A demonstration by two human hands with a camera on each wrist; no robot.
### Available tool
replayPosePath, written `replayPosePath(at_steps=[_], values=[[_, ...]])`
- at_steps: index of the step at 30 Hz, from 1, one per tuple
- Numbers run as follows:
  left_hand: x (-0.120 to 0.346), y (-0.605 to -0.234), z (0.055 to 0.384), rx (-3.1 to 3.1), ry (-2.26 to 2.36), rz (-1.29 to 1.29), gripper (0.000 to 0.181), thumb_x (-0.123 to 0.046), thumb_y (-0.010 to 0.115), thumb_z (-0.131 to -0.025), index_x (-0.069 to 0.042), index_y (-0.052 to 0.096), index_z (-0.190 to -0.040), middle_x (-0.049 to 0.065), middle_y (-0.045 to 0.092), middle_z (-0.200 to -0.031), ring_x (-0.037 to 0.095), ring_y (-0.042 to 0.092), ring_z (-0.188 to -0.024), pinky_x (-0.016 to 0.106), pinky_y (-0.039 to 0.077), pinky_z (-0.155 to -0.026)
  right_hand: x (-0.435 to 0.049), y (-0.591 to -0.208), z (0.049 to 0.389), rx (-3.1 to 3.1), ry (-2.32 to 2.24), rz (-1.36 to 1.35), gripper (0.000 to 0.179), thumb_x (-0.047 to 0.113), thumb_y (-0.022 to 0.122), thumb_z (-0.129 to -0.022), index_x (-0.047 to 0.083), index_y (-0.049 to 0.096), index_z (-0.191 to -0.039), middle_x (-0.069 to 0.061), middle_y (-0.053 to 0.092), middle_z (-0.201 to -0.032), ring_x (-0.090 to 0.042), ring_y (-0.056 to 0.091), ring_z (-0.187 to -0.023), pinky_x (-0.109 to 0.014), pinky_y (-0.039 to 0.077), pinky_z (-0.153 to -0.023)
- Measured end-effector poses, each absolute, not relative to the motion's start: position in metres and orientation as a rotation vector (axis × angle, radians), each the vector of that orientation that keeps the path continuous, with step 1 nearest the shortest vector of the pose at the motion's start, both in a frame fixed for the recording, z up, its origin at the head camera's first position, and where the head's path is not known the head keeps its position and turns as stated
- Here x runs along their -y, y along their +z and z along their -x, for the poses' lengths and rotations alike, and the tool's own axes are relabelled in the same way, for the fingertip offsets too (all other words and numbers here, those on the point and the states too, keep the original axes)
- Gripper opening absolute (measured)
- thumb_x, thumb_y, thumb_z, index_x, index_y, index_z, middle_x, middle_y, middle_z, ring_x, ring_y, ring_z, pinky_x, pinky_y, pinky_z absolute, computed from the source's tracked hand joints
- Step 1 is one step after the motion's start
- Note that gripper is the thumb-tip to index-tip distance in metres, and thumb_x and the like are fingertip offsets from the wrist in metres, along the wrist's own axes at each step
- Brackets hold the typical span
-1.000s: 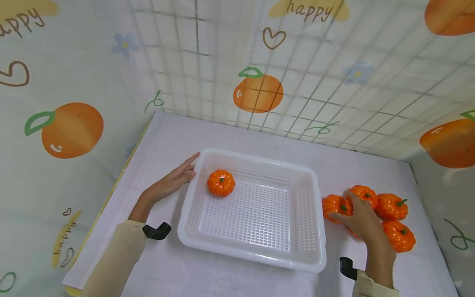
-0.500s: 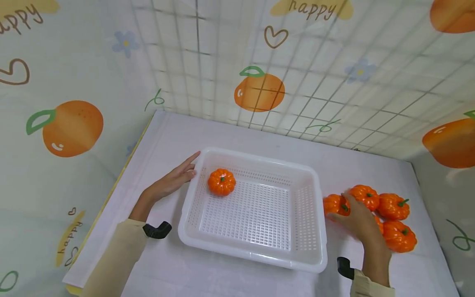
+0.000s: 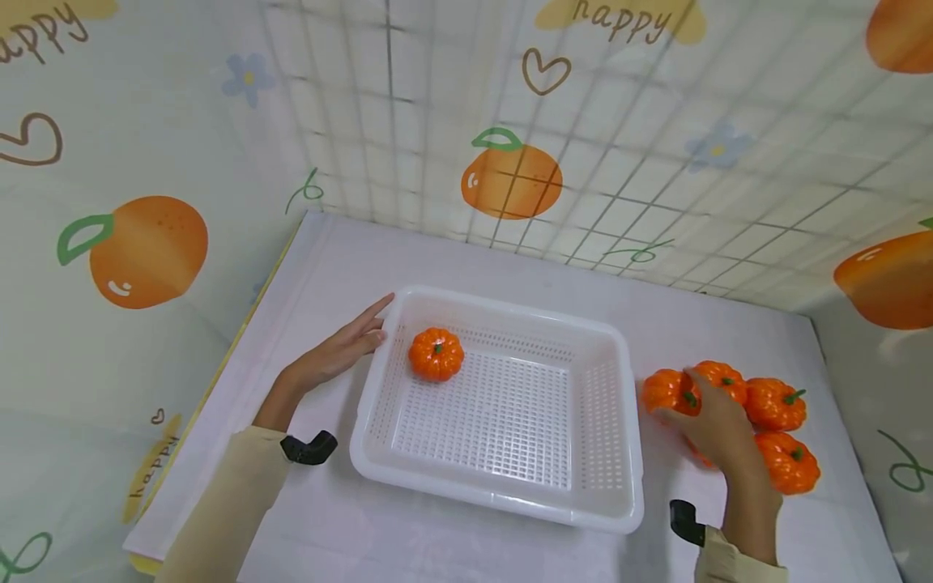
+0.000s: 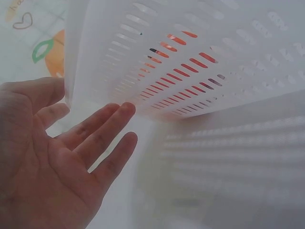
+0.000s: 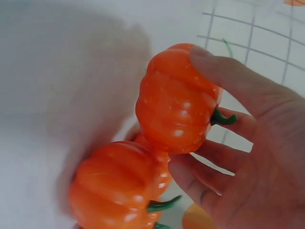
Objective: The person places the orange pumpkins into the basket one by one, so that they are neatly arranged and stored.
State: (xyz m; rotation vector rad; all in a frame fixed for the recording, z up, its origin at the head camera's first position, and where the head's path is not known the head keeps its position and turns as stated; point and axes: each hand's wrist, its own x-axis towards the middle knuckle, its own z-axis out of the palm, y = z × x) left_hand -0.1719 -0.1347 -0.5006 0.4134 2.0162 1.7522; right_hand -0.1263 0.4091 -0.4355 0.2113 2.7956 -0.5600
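Observation:
My right hand point(image 3: 717, 429) grips a small orange pumpkin point(image 3: 665, 392) with a green stem, right of the white basket. In the right wrist view, the thumb and fingers hold this pumpkin point(image 5: 176, 102) from the stem side, and it appears raised above another pumpkin point(image 5: 114, 183). One pumpkin point(image 3: 436, 355) sits inside the perforated plastic basket point(image 3: 503, 501), in its far left part. My left hand point(image 3: 331, 356) rests against the basket's left rim, fingers extended. In the left wrist view, fingertips of the left hand point(image 4: 62, 162) touch or nearly touch the slotted basket wall point(image 4: 248, 52).
Several more pumpkins cluster by the right hand, among them a far pumpkin point(image 3: 717, 377), a right pumpkin point(image 3: 776, 403) and a near pumpkin point(image 3: 787, 463). Another is partly hidden beneath the hand. A white tabletop point(image 3: 437, 538) meets a printed curtain point(image 3: 408, 162) behind.
The pumpkin in my right hand has shifted slightly up and to the right in the head view, with the hand moving along. My left hand and the basket stay in place.

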Motion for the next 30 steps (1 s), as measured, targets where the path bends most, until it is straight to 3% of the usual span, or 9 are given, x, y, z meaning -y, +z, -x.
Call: replayPosePath(at_steps=[15, 30], values=[[0.137, -0.501, 0.168, -2.027, 1.752, -0.435, 0.061, -0.033, 0.047, -0.107, -0.041, 0.015, -0.159, 0.002, 0.023, -0.163, 0.029, 0.032, -0.144, 0.057, 0.025, -0.115, -0.371, -0.395, 0.127, -2.947, -0.547, -0.107, 0.097, 0.043, 0.075, -0.088, 0.005, 0.019, -0.158, -0.042, 0.028, -0.144, -0.063, 0.032, -0.123, -0.08, 0.038, -0.081], [0.141, -0.506, 0.166, -2.015, 1.759, -0.453, 0.06, -0.033, 0.045, -0.107, -0.042, 0.015, -0.159, 0.005, 0.027, -0.161, 0.028, 0.036, -0.142, 0.056, 0.025, -0.115, -0.312, -0.366, 0.122, -2.997, -0.536, 0.154, 0.091, 0.032, 0.078, -0.087, 0.006, 0.027, -0.157, -0.038, 0.034, -0.143, -0.059, 0.034, -0.123, -0.076, 0.04, -0.087]])
